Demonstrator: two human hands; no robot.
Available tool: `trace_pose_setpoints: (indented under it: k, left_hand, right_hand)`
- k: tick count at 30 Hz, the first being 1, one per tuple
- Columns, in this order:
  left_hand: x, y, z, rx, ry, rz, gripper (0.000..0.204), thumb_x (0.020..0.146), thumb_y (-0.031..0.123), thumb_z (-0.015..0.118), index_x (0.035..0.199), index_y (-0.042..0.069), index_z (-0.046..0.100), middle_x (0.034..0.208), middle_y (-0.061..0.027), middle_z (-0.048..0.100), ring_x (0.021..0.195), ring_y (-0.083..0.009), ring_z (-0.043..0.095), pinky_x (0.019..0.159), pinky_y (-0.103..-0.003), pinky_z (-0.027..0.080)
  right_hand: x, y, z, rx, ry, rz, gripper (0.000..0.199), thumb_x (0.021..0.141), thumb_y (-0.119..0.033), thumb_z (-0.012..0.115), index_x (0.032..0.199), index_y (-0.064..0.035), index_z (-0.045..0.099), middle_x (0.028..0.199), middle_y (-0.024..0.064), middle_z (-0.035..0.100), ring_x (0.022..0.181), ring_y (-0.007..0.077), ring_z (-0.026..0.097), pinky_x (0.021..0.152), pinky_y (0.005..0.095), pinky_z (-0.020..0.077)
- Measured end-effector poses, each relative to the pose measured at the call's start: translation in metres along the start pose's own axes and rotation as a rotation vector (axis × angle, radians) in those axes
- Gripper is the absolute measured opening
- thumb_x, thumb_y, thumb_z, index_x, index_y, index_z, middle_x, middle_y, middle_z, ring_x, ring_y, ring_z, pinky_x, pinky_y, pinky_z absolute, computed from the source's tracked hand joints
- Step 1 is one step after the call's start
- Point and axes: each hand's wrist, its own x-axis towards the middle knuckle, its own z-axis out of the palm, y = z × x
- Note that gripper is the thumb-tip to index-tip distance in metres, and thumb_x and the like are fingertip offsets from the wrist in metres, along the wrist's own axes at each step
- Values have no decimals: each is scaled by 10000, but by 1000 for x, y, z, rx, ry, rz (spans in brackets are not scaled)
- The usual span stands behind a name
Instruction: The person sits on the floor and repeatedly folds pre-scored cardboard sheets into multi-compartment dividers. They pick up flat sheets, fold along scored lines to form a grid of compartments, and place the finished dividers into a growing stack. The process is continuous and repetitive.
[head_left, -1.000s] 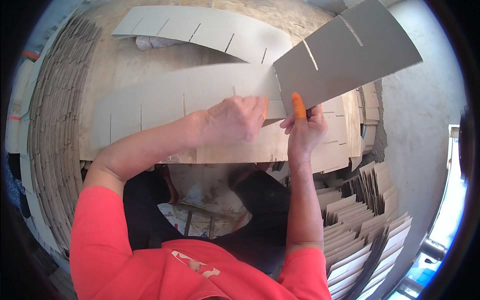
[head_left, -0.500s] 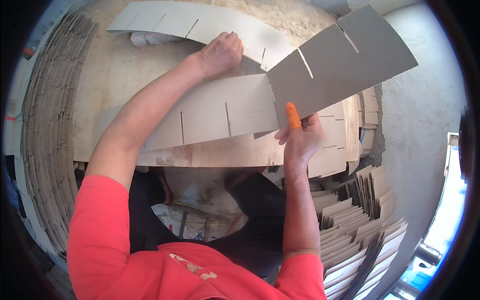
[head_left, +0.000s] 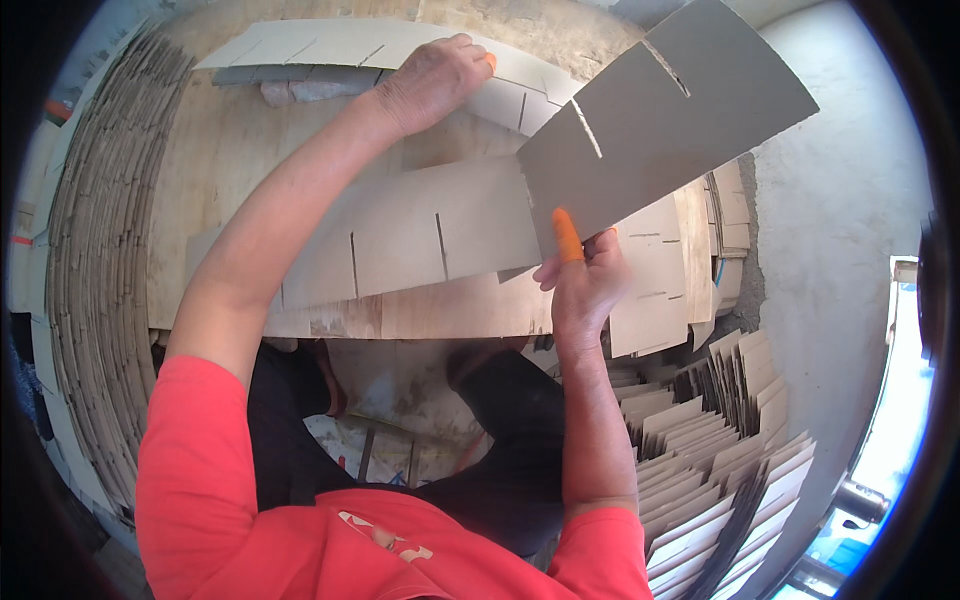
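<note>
My right hand (head_left: 588,290), an orange finger cot on its thumb, grips two slotted cardboard strips where they meet at an angle. The darker grey strip (head_left: 690,120) rises up to the right, while the paler strip (head_left: 400,230) reaches left, partly behind my left forearm. At the far side of the board, my left hand (head_left: 437,82) has its fingers closed at the edge of a long pale slotted strip (head_left: 300,42). A second similar strip (head_left: 500,103) lies beneath that one. An orange cot shows on a left fingertip.
A wooden board (head_left: 440,310) lies before me. Tall stacks of cardboard strips (head_left: 95,260) line the left side. More slotted pieces (head_left: 650,270) rest at the board's right end. Bundled cardboard (head_left: 720,450) stands lower right, beside a plastered wall (head_left: 820,200).
My left hand has risen slightly away from me with the far strip, and a second strip now shows beneath it. My right hand and its two strips have shifted a little left.
</note>
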Motion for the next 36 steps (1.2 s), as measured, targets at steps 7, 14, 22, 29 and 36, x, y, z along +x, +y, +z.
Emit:
trace_pose_setpoints:
  k: [7,14,22,29,36]
  left_hand:
    - [6,34,-34,188,106,244,89,656,40,622,729,19,576,716,-55,562,744,-153,590,623,-257,527]
    - [-2,63,-67,156,150,347,394,625,40,620,991,-105,612,762,-64,542,692,-170,553,558,-268,473]
    - [-17,91,-82,138,135,443,364,599,52,629,929,-102,626,746,-75,563,657,-159,541,521,-251,451]
    - [-37,134,-105,-464,117,297,355,694,207,729,916,-53,635,725,-81,589,673,-211,563,536,-308,467]
    - [-21,11,-3,-6,47,-46,579,751,494,719,963,-35,612,840,-90,589,788,-201,558,689,-346,480]
  right_hand:
    - [3,6,3,-10,-6,-57,125,879,-11,656,831,1,541,592,45,565,441,90,539,398,238,391]
    - [11,-6,1,-64,-95,4,126,896,-96,666,931,5,598,697,46,613,453,80,528,406,211,376]
    - [6,-47,-19,-171,181,-306,124,870,-35,691,944,16,607,740,28,619,497,52,515,438,192,392]
    - [2,-47,-27,69,243,-216,81,862,3,689,895,11,615,726,24,613,438,44,466,400,193,324]
    - [-5,-49,-27,-12,297,-255,89,866,-32,697,858,-4,613,609,14,581,412,27,444,364,172,257]
